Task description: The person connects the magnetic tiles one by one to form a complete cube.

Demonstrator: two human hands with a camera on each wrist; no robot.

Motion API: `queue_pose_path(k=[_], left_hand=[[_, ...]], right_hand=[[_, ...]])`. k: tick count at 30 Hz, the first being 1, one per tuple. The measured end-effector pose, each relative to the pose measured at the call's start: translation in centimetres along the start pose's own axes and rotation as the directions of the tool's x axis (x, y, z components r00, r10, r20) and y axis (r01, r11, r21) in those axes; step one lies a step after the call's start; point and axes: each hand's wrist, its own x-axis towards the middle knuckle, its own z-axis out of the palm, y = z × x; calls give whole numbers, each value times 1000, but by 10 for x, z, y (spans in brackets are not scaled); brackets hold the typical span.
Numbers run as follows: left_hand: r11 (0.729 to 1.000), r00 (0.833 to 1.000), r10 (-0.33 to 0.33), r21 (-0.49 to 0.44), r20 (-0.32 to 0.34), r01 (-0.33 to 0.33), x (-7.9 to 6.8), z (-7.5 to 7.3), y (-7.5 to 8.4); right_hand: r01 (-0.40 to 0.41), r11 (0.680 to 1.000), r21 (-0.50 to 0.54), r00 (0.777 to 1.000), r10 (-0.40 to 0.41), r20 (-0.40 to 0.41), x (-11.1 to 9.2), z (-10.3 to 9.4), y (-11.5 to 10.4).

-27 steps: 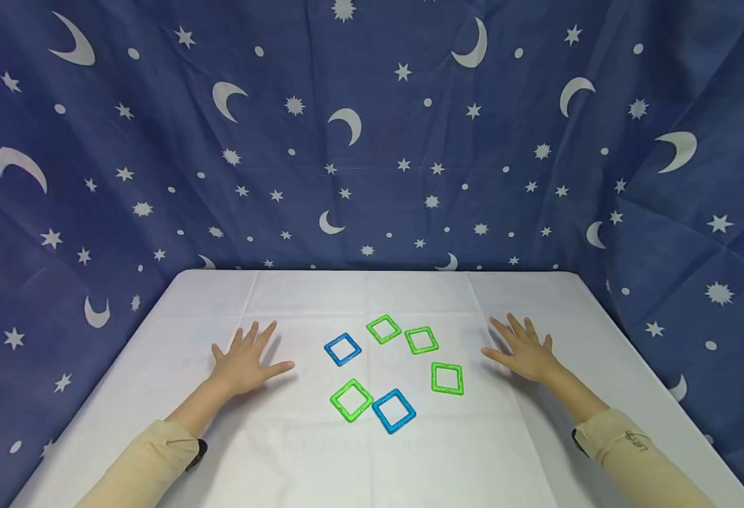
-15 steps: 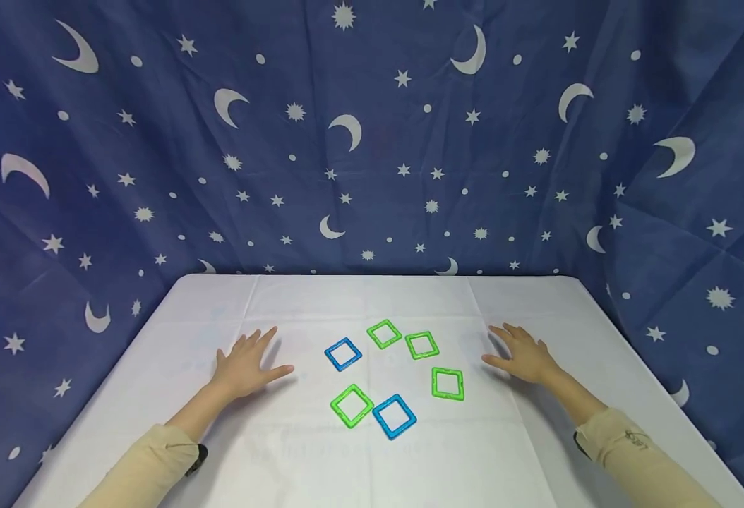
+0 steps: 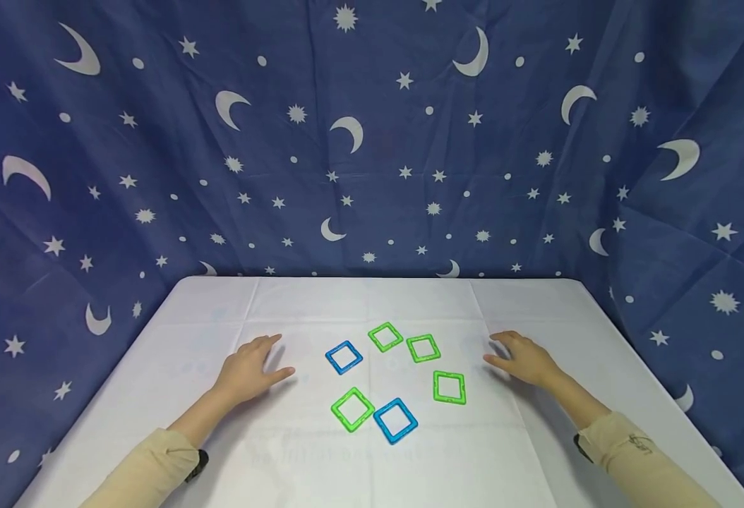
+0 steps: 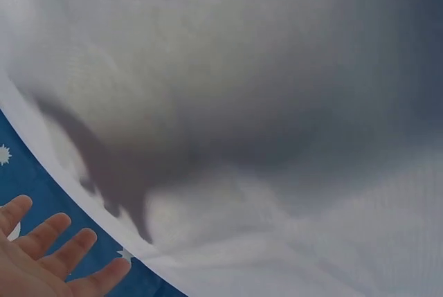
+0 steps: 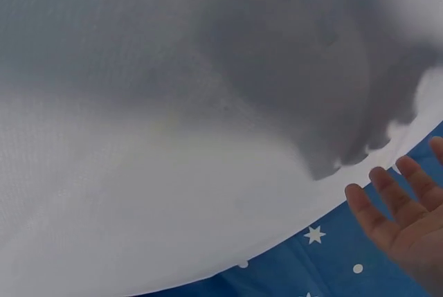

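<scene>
My left hand [image 3: 245, 370] hovers over the left of the white table, thumb and fingers apart, holding nothing. Closest to it is a blue square magnetic tile frame [image 3: 337, 348]. On the opposite side, my right hand [image 3: 523, 360] is likewise spread and holds nothing, with a green square frame [image 3: 450, 401] nearest. Two more green frames lie at the back, one left [image 3: 393, 346] and one right [image 3: 428, 359]. At the front, a green frame [image 3: 362, 418] lies right beside a second blue frame [image 3: 405, 432]. Both wrist views show loosely spread fingers and hand shadows on the cloth.
A white cloth covers the table [image 3: 308, 473], with fold creases running across it. Behind and to the sides hangs a dark blue curtain [image 3: 385, 92] printed with moons and stars. The table's far edge meets the curtain.
Fingers of both hands have gone from widely spread to closer together and slightly bent. The head view has tilted a little upward, so everything sits lower. The frames have stayed in place.
</scene>
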Motion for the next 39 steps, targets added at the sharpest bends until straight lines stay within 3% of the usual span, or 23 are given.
queue_pose_path(k=[10, 16, 25, 39], left_hand=[[1000, 999, 19, -20, -39, -20, 1, 1, 8], [1000, 1000, 2, -10, -25, -3, 0, -1, 11], [996, 998, 17, -87, -54, -21, -1, 2, 16], [989, 998, 9, -149, -55, -17, -8, 6, 29]], right_hand=[[76, 997, 31, 997, -75, -30, -1, -3, -9], [36, 994, 100, 999, -36, -1, 4, 1, -16], [12, 994, 106, 1000, -12, -3, 5, 3, -22], [122, 983, 140, 993, -121, -16, 12, -3, -65]])
